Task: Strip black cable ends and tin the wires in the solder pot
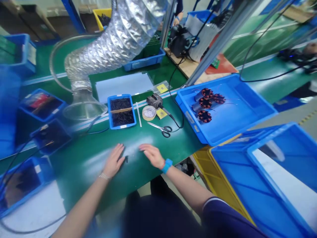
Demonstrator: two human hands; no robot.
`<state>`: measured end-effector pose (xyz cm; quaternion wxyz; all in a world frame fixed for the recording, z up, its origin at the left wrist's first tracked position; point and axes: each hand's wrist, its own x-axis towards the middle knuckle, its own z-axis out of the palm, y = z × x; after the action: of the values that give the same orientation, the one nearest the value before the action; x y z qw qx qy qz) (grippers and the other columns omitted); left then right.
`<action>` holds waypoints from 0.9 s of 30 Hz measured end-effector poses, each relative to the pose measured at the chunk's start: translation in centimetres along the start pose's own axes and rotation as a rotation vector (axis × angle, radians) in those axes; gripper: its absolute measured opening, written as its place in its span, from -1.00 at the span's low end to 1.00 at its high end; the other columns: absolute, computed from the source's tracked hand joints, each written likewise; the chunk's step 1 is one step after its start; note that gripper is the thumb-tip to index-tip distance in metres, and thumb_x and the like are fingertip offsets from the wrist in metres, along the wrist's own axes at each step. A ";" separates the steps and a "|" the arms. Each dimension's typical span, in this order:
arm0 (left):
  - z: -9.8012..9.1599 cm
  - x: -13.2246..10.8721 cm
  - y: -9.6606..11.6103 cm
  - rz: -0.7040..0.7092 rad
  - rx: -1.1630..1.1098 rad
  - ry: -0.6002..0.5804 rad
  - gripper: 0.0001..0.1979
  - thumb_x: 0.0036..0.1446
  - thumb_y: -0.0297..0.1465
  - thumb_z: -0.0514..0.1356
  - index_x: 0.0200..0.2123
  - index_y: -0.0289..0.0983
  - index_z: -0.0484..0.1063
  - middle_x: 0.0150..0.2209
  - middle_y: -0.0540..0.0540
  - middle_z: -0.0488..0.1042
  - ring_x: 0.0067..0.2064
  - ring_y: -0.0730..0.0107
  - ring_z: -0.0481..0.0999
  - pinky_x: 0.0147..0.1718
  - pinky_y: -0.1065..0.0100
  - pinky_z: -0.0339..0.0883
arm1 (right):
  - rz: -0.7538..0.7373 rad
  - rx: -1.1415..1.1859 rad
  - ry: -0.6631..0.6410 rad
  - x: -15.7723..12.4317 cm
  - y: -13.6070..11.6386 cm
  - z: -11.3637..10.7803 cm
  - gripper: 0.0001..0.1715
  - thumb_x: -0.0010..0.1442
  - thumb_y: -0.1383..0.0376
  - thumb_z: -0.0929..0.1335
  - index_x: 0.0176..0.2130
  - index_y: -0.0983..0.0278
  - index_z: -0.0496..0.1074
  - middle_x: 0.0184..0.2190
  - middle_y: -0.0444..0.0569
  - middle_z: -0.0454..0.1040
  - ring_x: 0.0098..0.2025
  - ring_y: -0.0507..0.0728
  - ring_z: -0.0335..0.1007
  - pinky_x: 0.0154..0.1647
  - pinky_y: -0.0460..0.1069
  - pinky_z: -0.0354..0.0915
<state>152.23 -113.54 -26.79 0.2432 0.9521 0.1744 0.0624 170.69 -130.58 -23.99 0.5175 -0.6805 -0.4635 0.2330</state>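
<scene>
My left hand (114, 161) rests on the green bench mat (146, 177), fingers stretched forward and holding nothing. Just right of its thumb lies a small black part (126, 159), too small to name. My right hand (152, 154) hovers over or touches the mat a little further right, fingers extended and nothing in them. Ahead of the hands stands a small blue tray (122, 127) with two compartments of thin black pieces. Scissors (162, 128) with black handles lie beyond my right hand, near a round tin (149, 113) and a soldering iron holder (155, 100).
A large blue bin (230, 122) at the right holds several bundles of red-tipped wires (205, 102). A silver duct (99, 59) with a clear hood (85, 110) hangs at left. Blue boxes (43, 105) line the left side. Stacked crates (230, 175) flank my right. Another person's hand (176, 21) shows behind.
</scene>
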 end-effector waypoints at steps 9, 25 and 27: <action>0.2 1.4 -1.9 -0.101 0.240 0.021 -0.44 0.11 -0.19 -0.07 0.12 -0.39 0.06 0.17 -0.31 0.04 0.20 0.05 -0.07 0.09 0.00 -0.07 | 0.263 -0.206 0.643 -6.2 4.1 -8.4 -0.66 0.21 0.23 0.09 -0.22 0.30 0.34 -0.25 0.03 0.39 -0.18 0.13 0.29 -0.13 0.08 0.22; 0.5 1.2 -0.3 -0.054 0.272 0.013 -0.32 0.07 -0.13 -0.01 0.18 -0.36 -0.09 0.19 -0.29 -0.02 0.21 0.03 -0.10 0.08 -0.03 -0.05 | 0.113 -0.677 0.219 0.0 6.2 -8.8 -0.66 0.11 0.27 0.24 -0.09 0.21 0.35 -0.04 0.06 0.29 0.06 0.26 0.04 0.04 0.23 0.04; 0.7 1.8 0.0 0.043 0.274 -0.062 -0.34 0.07 -0.11 -0.01 0.16 -0.35 -0.03 0.18 -0.26 0.01 0.20 0.07 -0.07 0.09 0.00 -0.06 | 0.133 -0.739 0.244 -2.0 6.3 -9.9 -0.66 0.13 0.27 0.21 -0.08 0.24 0.34 -0.06 0.10 0.29 0.04 0.27 0.06 0.02 0.24 0.06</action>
<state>153.98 -113.16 -27.33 0.1146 0.9815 0.1530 0.0136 180.09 -137.36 -26.59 0.2727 -0.8722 -0.4060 0.0012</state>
